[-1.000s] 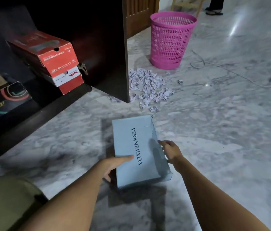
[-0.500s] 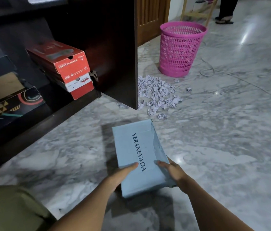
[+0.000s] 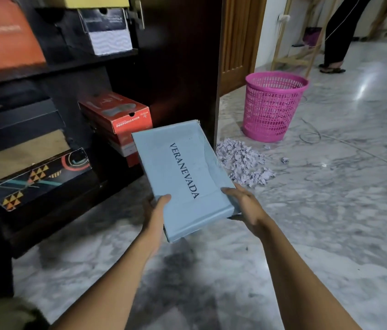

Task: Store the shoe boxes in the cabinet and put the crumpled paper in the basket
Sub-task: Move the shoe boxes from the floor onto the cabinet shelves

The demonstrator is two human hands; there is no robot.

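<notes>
Both hands' grip (image 3: pixel 202 210) clasps the blue box (image 3: pixel 180 172).

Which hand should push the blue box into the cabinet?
Probably the right hand: it grips the light blue shoe box on the side away from the cabinet, so it can push leftward. The left hand is on the cabinet side.

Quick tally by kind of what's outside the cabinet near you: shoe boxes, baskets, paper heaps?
Shoe boxes: 1, the light blue box, held off the floor
Baskets: 1, the pink basket
Paper heaps: 1, the crumpled paper heap, pieces too many to count
Total: 3
</notes>
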